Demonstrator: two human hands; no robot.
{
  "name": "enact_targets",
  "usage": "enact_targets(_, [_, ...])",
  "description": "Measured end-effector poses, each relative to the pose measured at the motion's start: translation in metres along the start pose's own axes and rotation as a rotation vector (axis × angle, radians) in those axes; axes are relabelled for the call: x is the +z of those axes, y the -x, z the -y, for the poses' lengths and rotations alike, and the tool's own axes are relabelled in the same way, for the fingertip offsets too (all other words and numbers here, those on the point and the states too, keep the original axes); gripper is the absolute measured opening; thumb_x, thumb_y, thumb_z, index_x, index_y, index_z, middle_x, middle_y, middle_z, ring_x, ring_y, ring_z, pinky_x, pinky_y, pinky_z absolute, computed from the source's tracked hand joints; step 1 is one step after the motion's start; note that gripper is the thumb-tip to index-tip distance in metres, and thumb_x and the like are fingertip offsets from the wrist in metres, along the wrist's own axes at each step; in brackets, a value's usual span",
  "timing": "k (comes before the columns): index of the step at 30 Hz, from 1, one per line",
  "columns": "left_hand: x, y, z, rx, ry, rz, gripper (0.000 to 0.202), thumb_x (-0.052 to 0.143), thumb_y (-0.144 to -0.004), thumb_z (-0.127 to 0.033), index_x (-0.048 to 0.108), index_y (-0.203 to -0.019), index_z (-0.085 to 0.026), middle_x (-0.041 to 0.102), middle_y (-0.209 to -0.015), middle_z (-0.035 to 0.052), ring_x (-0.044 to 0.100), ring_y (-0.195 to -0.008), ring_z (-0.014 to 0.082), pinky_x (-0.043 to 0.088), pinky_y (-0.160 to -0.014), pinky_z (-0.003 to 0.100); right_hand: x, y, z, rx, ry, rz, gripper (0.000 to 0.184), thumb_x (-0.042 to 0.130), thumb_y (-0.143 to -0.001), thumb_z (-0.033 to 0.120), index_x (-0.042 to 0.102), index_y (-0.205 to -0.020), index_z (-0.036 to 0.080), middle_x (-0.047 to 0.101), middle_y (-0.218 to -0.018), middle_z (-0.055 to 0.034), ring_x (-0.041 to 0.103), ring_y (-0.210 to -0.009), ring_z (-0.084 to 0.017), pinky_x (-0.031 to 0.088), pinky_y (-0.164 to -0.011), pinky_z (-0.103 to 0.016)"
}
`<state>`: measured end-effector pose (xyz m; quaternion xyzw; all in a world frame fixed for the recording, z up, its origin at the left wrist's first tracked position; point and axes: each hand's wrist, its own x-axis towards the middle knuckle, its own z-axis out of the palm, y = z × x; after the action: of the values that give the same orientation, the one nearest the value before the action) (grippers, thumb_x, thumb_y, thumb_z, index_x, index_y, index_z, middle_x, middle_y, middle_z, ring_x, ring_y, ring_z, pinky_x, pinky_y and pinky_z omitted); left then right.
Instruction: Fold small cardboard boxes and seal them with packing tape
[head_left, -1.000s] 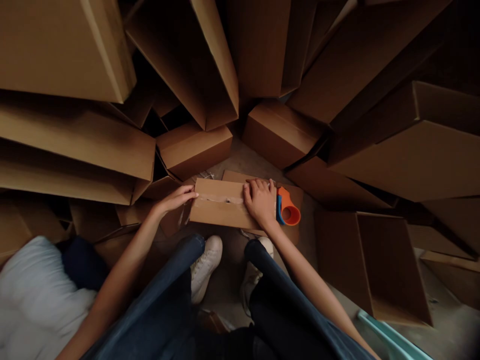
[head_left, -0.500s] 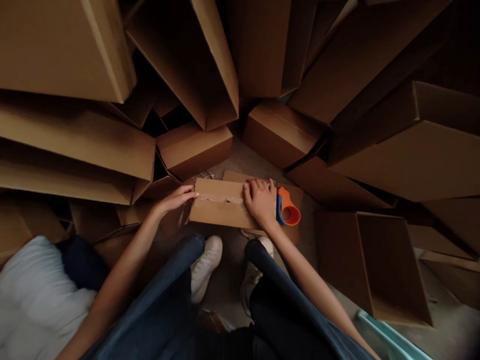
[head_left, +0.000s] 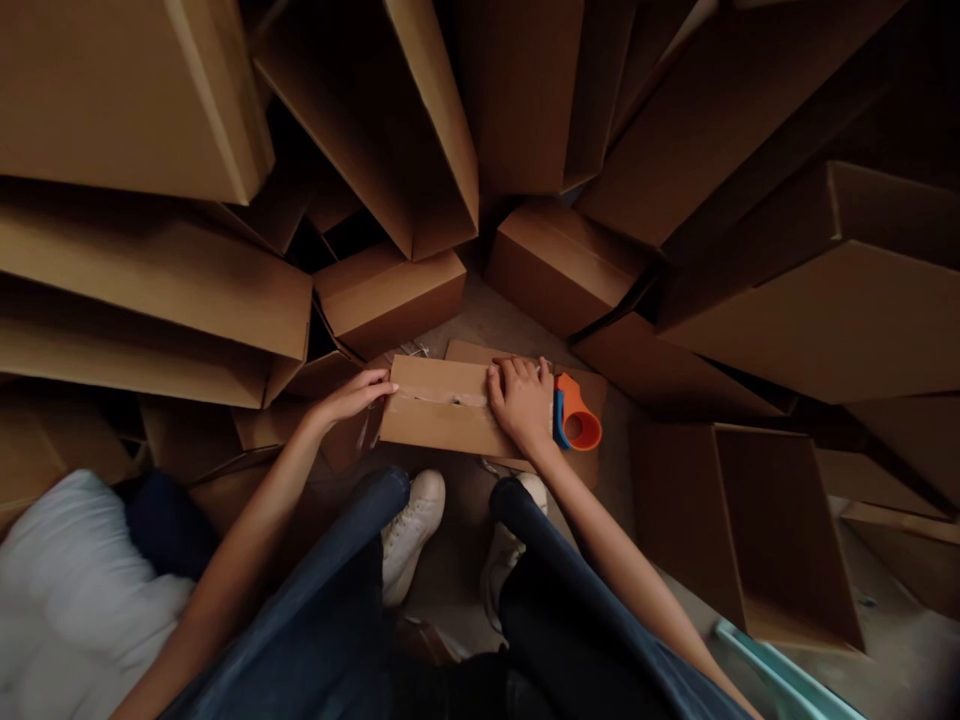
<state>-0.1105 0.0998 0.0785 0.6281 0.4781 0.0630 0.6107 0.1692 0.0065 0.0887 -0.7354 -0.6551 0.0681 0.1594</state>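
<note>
A small cardboard box (head_left: 439, 430) lies in front of my feet, with clear tape running along its top seam. My left hand (head_left: 352, 393) is at the box's left end, fingers stretched out and fingertips touching the edge. Flat on the right part of the box's top rests my right hand (head_left: 519, 400), its fingers reaching the far edge. Just right of this hand is an orange and blue tape dispenser (head_left: 577, 415), lying on a flat piece of cardboard (head_left: 589, 468) that shows beneath the box.
Larger cardboard boxes surround me, among them an open box (head_left: 675, 520) on the right and a closed one (head_left: 394, 295) beyond my left hand. A pale cushion-like bundle (head_left: 82, 590) lies at the lower left. A turquoise edge (head_left: 787, 675) shows at the lower right.
</note>
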Motion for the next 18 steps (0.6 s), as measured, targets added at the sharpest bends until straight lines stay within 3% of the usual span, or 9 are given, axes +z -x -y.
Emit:
enact_targets(10, [-0.0007, -0.0016, 0.0087, 0.017, -0.046, 0.010, 0.037, 0.054, -0.083, -0.053, 0.060, -0.085, -0.016, 0.058, -0.078, 0.0007, 0.051, -0.073, 0.0178, 0.039, -0.067, 0.029, -0.0002, 0.0007, 0.0005, -0.002, 0.012, 0.004, 0.042, 0.030, -0.102, 0.036, 0.065, -0.112, 0.015, 0.071, -0.108, -0.0098, 0.059, -0.106, -0.024, 0.020, -0.115, -0.047])
enact_targets(18, [-0.0036, 0.0027, -0.0004, 0.030, -0.027, 0.072, 0.033, 0.057, -0.080, -0.047, 0.061, -0.090, -0.016, 0.064, -0.086, 0.0040, 0.056, -0.084, 0.0215, 0.043, -0.074, 0.031, -0.0001, 0.0016, 0.0000, -0.015, 0.022, -0.013, 0.039, 0.032, -0.102, 0.035, 0.065, -0.111, 0.015, 0.071, -0.106, -0.0087, 0.059, -0.106, -0.024, 0.021, -0.115, -0.046])
